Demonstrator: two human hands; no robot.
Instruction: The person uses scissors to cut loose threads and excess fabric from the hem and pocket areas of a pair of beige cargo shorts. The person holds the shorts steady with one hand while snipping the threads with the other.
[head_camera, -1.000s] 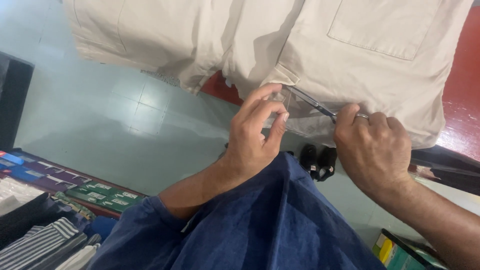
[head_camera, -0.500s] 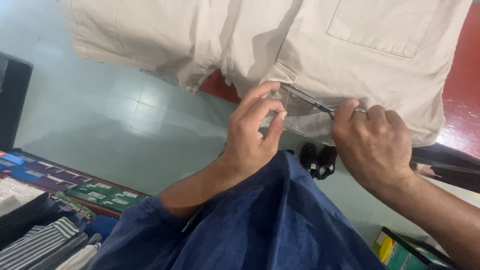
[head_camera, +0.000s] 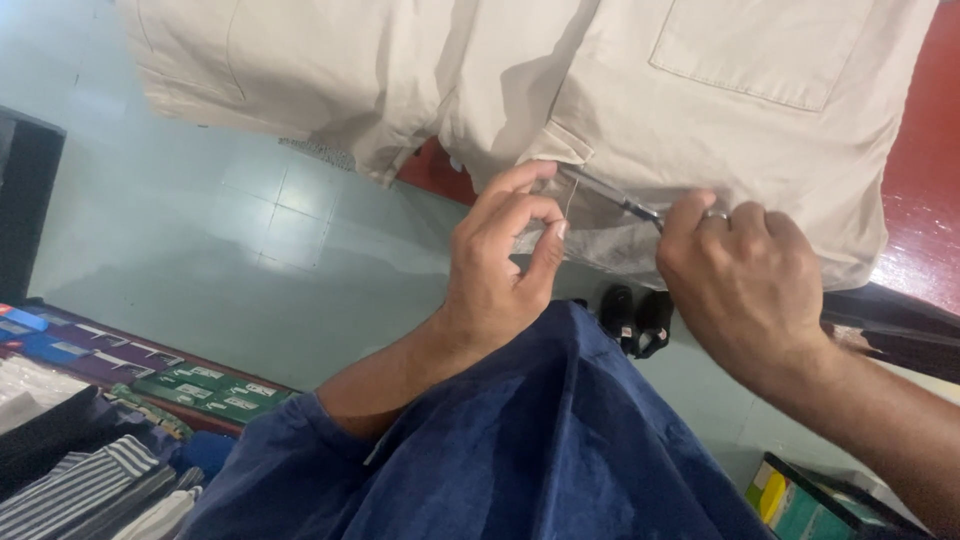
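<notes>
Your left hand (head_camera: 495, 275) reaches up from the lower middle of the view, forearm bare below a rolled blue sleeve, wrist bent slightly back. Its thumb and forefinger curl toward each other into a pinch, tips nearly meeting, while the other fingers (head_camera: 545, 262) fold loosely behind them. Your right hand (head_camera: 745, 285) comes in from the lower right, back of the hand turned to the camera, knuckles up, a ring on one finger. Its fingers are curled tight into a closed grip. The two hands sit near each other, level, not touching.
</notes>
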